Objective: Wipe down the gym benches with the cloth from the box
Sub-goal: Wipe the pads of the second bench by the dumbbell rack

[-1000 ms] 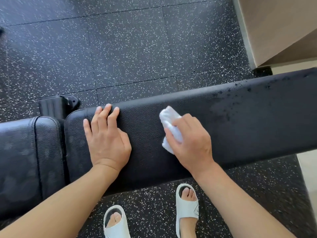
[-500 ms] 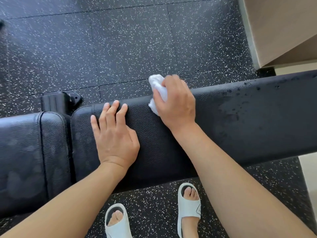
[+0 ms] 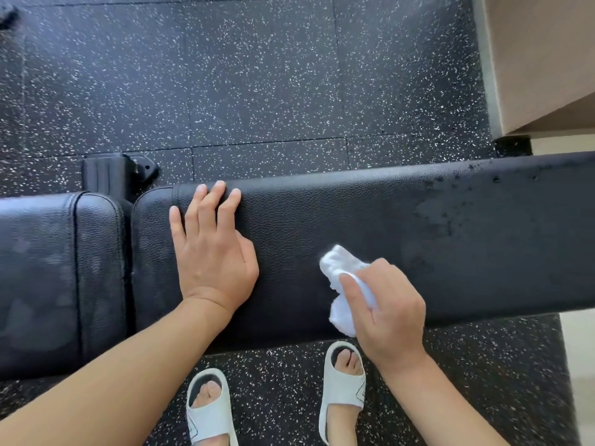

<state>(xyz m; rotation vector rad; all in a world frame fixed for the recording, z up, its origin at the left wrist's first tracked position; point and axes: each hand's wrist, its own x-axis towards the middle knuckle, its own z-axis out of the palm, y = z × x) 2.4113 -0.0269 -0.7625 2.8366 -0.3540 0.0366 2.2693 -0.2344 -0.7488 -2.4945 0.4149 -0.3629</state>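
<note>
A long black padded gym bench (image 3: 354, 220) runs across the view, with a second pad (image 3: 48, 268) butting against its left end. My right hand (image 3: 389, 310) grips a crumpled white cloth (image 3: 341, 278) and presses it on the bench near its front edge. My left hand (image 3: 212, 252) rests flat on the bench's left part, fingers straight and reaching its far edge. Wet droplets and smears (image 3: 450, 207) show on the bench's right part.
Speckled black rubber floor (image 3: 257, 75) lies beyond and in front of the bench. A black bench bracket (image 3: 112, 175) sits behind the gap between the pads. A beige wall corner (image 3: 541, 59) stands at the upper right. My sandalled feet (image 3: 341, 381) stand just before the bench.
My right hand swept the cloth from mid-bench to the far edge, then back toward me and to the right, to the front edge. My left hand stayed planted.
</note>
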